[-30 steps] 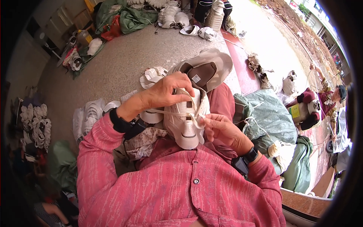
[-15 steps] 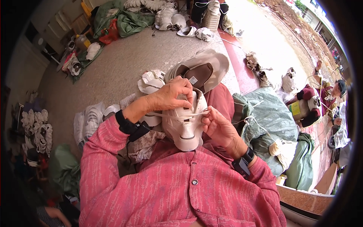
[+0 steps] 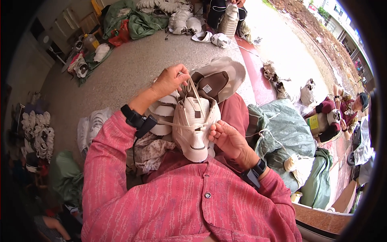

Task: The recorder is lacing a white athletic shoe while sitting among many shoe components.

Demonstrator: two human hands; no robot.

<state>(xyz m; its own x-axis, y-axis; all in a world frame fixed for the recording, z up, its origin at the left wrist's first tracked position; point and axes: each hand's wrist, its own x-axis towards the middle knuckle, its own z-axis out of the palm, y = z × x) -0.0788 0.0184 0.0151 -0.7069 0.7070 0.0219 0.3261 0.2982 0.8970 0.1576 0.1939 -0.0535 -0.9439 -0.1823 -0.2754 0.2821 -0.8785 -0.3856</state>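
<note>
Setting: grey speckled floor [image 3: 121,66] indoors; bright open ground at upper right.

Left hand [image 3: 171,80]: thumb and fingers pinched together on a flat cream lace [image 3: 196,93], drawn taut up from the shoe. Right hand [image 3: 229,139]: fingers curled, thumb and forefinger close together at the shoe's right edge; cannot tell whether a lace end is between them.

White perforated shoe upper [image 3: 188,141]: at the lap, rounded toe toward the wearer, between both hands. A lace strand crosses its front sideways.

Just beyond the shoe: pale upper with dark brown lining [image 3: 218,84], opening showing, small white label inside. Left of the shoe: pale curved shoe pieces [image 3: 162,117].

Farther out: grey-green woven plastic bundle [image 3: 286,129] at right, tied with cord; cream cord hank [image 3: 301,165] against its lower edge. Clear plastic bag of white pieces [image 3: 93,129] at left. Co-worker in a dark cap [image 3: 363,99] at far right.
</note>
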